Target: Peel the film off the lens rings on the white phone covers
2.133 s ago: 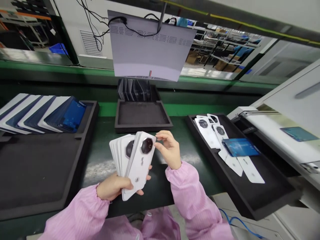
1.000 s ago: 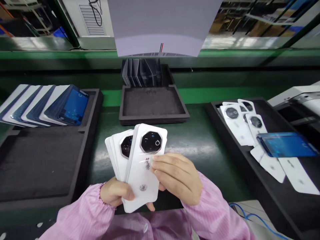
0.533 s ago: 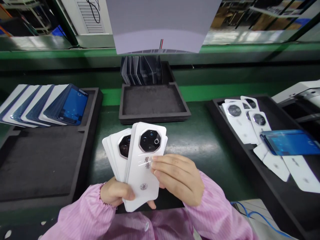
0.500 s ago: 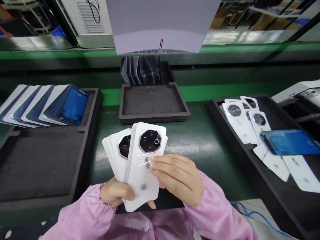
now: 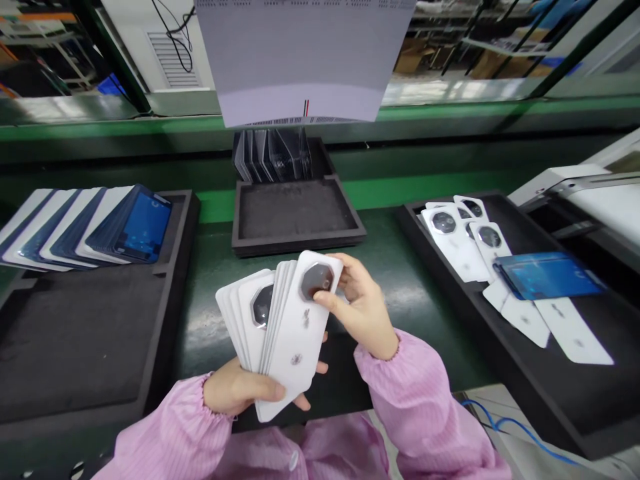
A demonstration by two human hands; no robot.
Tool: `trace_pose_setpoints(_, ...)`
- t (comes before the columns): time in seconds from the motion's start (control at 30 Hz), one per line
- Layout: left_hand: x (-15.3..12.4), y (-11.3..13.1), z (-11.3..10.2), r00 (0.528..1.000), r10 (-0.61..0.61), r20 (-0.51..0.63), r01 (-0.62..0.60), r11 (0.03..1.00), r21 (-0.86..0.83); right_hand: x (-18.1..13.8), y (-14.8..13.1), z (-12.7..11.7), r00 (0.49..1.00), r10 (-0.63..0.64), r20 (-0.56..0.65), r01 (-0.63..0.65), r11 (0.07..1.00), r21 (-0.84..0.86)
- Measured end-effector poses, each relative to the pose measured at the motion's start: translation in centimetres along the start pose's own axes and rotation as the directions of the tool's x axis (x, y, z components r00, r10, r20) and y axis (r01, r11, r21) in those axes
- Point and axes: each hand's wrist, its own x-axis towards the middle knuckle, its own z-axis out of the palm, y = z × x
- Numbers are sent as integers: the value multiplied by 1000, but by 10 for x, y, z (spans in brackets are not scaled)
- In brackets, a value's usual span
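A fanned stack of thin white phone back panels [image 5: 245, 313] is held low over the green bench by my left hand [image 5: 245, 390]. My left thumb presses across the lower part of the front, and fingertips show past the right edge. The front phone back panel [image 5: 300, 340] bears a dark octagonal camera area at its top and small dark markings below. My right hand [image 5: 363, 307] pinches that panel's upper right corner, thumb over the camera area and fingers behind. Whether this panel is separated from those beneath, I cannot tell.
At left, a black tray [image 5: 173, 293] holds leaning rows of blue and white panels [image 5: 110, 227]. Dark sheets [image 5: 273, 157] stand in the middle tray [image 5: 300, 245]. White phone backs [image 5: 455, 243] and a blue stack [image 5: 550, 275] lie in the right tray [image 5: 530, 393]. A white panel [image 5: 305, 60] hangs ahead.
My right hand has moved up from the front panel's right side to its top corner and now grips it there. The stack is fanned wider. The camera view has shifted slightly.
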Motion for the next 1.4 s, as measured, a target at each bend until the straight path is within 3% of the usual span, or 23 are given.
trace_pose_setpoints(0.07,0,0,0,1000,10,16,-10,1000,-1,9,5,-11,974,0,-228,32,990,138)
trace_pose_setpoints(0.17,-2,5,2,992,105,63,-100,993,-69,25,14,-39,814,52,-579,127,956,264)
trace_pose_setpoints(0.23,-5,11,2,971,233,43,-226,965,-135,33,21,-54,744,69,-664,129,961,243)
trace_pose_setpoints(0.3,-8,18,3,928,371,-19,-368,912,-182,35,28,-57,808,68,-585,5,993,122)
trace_pose_setpoints(0.37,-10,23,2,891,450,-66,-454,867,-205,31,35,-43,914,101,-392,-124,992,-34)
trace_pose_setpoints(0.47,-11,24,1,879,466,-99,-476,852,-221,21,44,-9,976,124,-181,-157,970,-183)
trace_pose_setpoints(0.57,-9,18,-1,906,417,-77,-422,876,-234,13,47,11,989,85,-122,-121,935,-334)
trace_pose_setpoints(0.7,-4,8,-3,945,328,8,-321,929,-185,12,36,8,988,-63,-143,-8,895,-447)
trace_pose_setpoints(0.83,1,1,-5,984,181,4,-179,979,-99,9,17,2,946,-289,-145,250,938,-240)
trace_pose_setpoints(0.9,2,-2,-6,995,97,-5,-97,994,-49,7,12,1,953,-280,-113,263,954,-146)
trace_pose_setpoints(1.07,2,-3,-5,996,-26,-84,33,995,94,9,12,-1,992,-129,-5,128,988,-89)
trace_pose_setpoints(1.27,2,-8,-9,990,57,-127,-25,971,236,12,12,-9,997,-16,77,7,994,113)
trace_pose_setpoints(1.33,2,-8,-9,992,61,-112,-39,981,189,11,9,-8,996,-24,89,15,995,97)
trace_pose_setpoints(1.4,3,-6,-7,996,29,-80,-20,994,106,8,5,-6,994,-108,33,109,993,-34)
